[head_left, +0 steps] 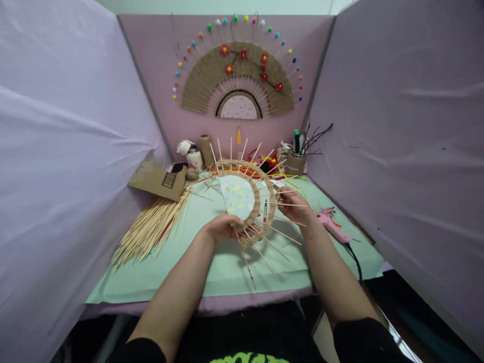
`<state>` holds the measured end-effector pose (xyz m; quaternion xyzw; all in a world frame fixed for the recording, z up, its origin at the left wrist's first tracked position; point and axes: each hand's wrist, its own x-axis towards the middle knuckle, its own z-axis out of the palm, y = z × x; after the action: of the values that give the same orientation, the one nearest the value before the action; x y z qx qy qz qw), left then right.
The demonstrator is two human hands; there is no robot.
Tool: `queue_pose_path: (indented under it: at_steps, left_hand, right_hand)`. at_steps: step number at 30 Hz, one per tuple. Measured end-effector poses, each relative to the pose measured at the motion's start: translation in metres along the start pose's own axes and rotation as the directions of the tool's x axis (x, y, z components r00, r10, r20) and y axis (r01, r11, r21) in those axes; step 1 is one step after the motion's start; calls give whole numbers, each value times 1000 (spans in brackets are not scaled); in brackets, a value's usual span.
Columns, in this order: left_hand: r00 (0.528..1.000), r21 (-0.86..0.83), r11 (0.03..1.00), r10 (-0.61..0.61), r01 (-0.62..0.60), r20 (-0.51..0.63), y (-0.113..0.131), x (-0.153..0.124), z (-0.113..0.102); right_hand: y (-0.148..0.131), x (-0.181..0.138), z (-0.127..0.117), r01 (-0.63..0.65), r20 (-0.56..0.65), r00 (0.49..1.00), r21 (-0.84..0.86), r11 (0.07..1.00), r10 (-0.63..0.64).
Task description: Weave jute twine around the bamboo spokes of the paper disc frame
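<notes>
A half-round woven fan frame (275, 201) is held up above the table, its thin sticks spreading outward like rays. Its inner half-disc (237, 195) is covered in pale blue and yellow patterned material, edged with a woven twine band. My left hand (227, 226) grips the lower corner, thumb on the front and fingers behind. At the outer twine band on the right side, my right hand (291, 202) is closed with its fingertips pinched together. Something small and dark shows at those fingertips, but I cannot tell what it is.
Loose bamboo sticks (149, 229) and a cardboard box (162, 181) lie on the left. A pink glue gun (335, 228) with a black cord rests at right. Behind stand a jar (194, 157) and a pen holder (296, 164). A decorated fan (238, 65) hangs on the back wall.
</notes>
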<state>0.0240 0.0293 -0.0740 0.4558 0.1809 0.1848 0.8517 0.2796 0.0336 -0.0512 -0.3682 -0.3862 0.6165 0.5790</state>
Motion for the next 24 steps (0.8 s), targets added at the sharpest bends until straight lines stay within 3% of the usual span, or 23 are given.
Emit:
queue_pose_path:
  at_steps: [4,16,24]
  left_hand:
    - [1000,-18,1000,6,-6,-9,3,-1,-2]
    - [998,-23,998,57,-57,28,1,-2,-8]
    - [997,-56,995,77,-78,-26,5,-2,-7]
  right_hand:
    - [-2,0,-3,30,-11,999,54,998,-30]
    - [1,3,-1,18,-51,999,10,1000,-18]
    - [-4,3,-3,200,-157,967,-16,980,-200]
